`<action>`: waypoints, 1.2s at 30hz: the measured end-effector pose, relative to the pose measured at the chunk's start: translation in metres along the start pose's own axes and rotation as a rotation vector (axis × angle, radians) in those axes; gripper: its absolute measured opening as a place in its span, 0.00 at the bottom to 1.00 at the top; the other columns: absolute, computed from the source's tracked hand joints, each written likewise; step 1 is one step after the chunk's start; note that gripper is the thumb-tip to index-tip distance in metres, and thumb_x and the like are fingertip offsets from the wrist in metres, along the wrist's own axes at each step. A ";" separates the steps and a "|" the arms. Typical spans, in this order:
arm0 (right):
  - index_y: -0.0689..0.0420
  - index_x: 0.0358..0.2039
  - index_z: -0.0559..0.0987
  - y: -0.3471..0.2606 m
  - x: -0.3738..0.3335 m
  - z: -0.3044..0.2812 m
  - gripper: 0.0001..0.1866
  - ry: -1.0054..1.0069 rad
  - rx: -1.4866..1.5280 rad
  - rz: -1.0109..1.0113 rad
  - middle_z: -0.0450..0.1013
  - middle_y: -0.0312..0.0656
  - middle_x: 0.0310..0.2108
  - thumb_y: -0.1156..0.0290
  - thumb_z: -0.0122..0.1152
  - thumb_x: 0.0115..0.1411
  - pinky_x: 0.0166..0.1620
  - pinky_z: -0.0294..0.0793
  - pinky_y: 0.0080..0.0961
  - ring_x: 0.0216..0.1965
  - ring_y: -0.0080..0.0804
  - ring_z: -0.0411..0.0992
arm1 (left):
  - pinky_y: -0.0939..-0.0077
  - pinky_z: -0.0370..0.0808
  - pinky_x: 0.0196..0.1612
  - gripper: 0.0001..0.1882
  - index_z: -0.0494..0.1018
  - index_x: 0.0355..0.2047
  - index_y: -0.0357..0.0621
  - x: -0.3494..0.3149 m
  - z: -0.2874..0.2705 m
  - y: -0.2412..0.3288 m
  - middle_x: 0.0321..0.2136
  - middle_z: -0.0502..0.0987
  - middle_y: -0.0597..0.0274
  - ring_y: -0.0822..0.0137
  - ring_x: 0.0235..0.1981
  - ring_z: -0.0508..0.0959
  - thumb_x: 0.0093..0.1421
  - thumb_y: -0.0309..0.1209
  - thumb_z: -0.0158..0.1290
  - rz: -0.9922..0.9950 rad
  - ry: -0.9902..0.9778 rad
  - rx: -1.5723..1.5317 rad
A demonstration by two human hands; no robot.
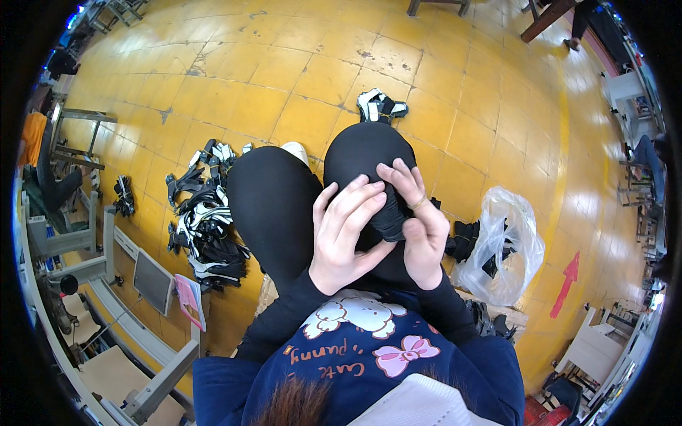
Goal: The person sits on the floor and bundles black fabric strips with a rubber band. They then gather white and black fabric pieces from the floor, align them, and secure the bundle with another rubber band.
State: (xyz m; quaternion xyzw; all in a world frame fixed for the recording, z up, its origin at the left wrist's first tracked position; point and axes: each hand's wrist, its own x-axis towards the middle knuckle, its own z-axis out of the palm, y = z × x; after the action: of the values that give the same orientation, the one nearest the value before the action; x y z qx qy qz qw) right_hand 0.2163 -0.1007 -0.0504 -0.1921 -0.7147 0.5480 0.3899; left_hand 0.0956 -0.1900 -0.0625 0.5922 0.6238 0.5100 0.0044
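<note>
My left hand (348,231) and my right hand (424,224) meet over my right knee, around a bunched piece of black cloth (388,221). The left fingers lie stretched along the cloth's near-left side, with the thumb reaching below it. On the other side, the right fingers are bent toward the cloth and the thumb points up beside it. Black on black trousers (273,206), the cloth's outline and exact kind are hard to make out. A thin ring shows on one right finger.
Bundled black-and-white glove-like pieces (206,227) heap on the yellow tiled floor at left. A smaller bundle (382,108) lies beyond my knees. A clear plastic bag (503,248) with black pieces stands at right. A metal-framed workstation (153,369) is near left.
</note>
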 end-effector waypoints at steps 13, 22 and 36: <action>0.65 0.49 0.76 0.006 0.006 0.004 0.20 0.098 -0.054 -0.043 0.73 0.50 0.51 0.64 0.47 0.66 0.66 0.49 0.41 0.62 0.45 0.63 | 0.58 0.60 0.60 0.32 0.72 0.50 0.46 0.003 -0.003 0.003 0.49 0.75 0.63 0.59 0.54 0.72 0.41 0.31 0.66 0.030 -0.021 0.133; 0.62 0.53 0.70 0.014 0.020 -0.033 0.18 0.295 0.492 -0.181 0.59 0.61 0.60 0.77 0.47 0.62 0.57 0.71 0.44 0.59 0.47 0.65 | 0.65 0.63 0.62 0.40 0.64 0.55 0.29 0.053 -0.044 0.005 0.53 0.70 0.49 0.56 0.56 0.70 0.41 0.28 0.67 -0.627 -0.122 -1.028; 0.59 0.47 0.76 -0.055 0.154 -0.028 0.29 -0.726 0.019 -0.575 0.73 0.49 0.49 0.64 0.71 0.43 0.49 0.74 0.33 0.48 0.45 0.74 | 0.57 0.64 0.64 0.30 0.57 0.60 0.40 0.103 -0.077 -0.015 0.55 0.66 0.55 0.59 0.59 0.68 0.58 0.27 0.54 -0.975 -0.570 -1.750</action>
State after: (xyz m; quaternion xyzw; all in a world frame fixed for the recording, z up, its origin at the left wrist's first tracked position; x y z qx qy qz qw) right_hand 0.1505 0.0066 0.0573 0.2217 -0.8242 0.4561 0.2522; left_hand 0.0070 -0.1588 0.0261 0.1643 0.1834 0.5683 0.7851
